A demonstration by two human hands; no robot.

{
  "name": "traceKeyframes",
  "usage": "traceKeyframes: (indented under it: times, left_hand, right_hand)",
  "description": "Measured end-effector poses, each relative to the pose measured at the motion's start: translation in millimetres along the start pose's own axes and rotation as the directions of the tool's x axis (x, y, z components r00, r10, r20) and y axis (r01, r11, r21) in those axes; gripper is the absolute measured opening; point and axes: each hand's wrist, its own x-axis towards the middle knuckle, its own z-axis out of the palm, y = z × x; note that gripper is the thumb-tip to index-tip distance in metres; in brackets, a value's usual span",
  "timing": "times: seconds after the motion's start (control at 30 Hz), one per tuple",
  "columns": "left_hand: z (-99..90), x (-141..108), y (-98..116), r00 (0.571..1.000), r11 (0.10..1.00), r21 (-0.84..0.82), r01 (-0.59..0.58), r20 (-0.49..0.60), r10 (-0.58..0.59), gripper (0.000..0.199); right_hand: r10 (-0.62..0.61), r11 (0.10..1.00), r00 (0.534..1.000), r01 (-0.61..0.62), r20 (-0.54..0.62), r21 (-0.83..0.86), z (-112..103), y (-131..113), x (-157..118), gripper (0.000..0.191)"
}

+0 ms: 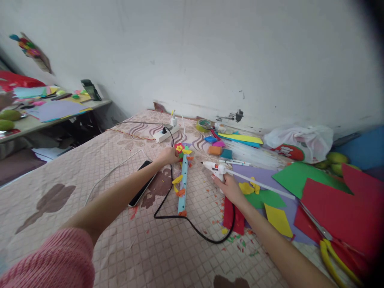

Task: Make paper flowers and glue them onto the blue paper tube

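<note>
My right hand (229, 187) is wrapped round the handle of a white glue gun (218, 168), whose nozzle points left and whose long glue stick sticks out behind. My left hand (169, 155) is closed at the top end of a light blue strip (183, 180), by a red and yellow flower (179, 148). Yellow and orange pieces are fixed along the strip, which lies on the patterned cloth. A gap separates the nozzle from the strip.
A black cable (195, 227) loops in front of the strip. A phone (141, 188) lies under my left forearm. Behind are a power strip (166, 134) and tape (203, 125). Coloured sheets (339, 204) and scissors (325, 236) lie at the right.
</note>
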Motion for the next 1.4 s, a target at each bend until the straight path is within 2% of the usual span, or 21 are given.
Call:
traceKeyframes:
  times: [0.4, 0.5, 0.67, 0.77, 1.03, 1.2, 1.4]
  left_hand:
    - [-20.9, -11.9, -7.1, 0.982, 0.997, -0.005, -0.079, -0.17, 0.077, 0.021]
    - [-20.5, -22.2, -5.9, 0.984, 0.995, 0.0, -0.097, -0.152, 0.096, 0.02]
    - [-12.7, -40.7, 3.1, 0.991, 0.993, 0.032, -0.113, -0.063, 0.115, 0.017]
    - [-8.1, -45.4, 7.9, 0.996, 0.994, 0.073, -0.084, -0.038, 0.086, 0.017]
    - [1.6, -31.3, 14.6, 0.999, 0.989, 0.145, 0.038, 0.005, -0.039, 0.036]
    - [5.4, -25.9, 18.2, 0.995, 0.983, 0.153, 0.101, 0.0, -0.102, 0.03]
    - [2.9, -30.3, 21.2, 0.996, 0.987, 0.133, 0.093, -0.004, -0.093, 0.027]
  right_hand:
    - [0.027, 1.0, 1.0, -0.027, 0.003, -0.006, 1.2, 1.7, -0.9, 0.042]
    - [0.025, 1.0, 1.0, -0.025, 0.005, -0.007, 0.3, 1.6, -1.4, 0.041]
    - [0.036, 0.999, 0.999, -0.036, 0.0, -0.014, -1.4, 1.8, -2.7, 0.041]
    - [0.03, 1.0, 1.0, -0.03, 0.002, -0.009, -1.9, 1.5, -3.1, 0.042]
    - [-0.001, 1.0, 1.0, 0.0, 0.016, 0.024, -2.0, 0.1, -3.3, 0.043]
    - [-0.001, 0.999, 1.0, 0.0, 0.012, 0.035, -1.7, 0.1, -3.8, 0.041]
    - [0.002, 0.999, 1.0, -0.002, 0.004, 0.047, -1.2, 1.4, -4.1, 0.042]
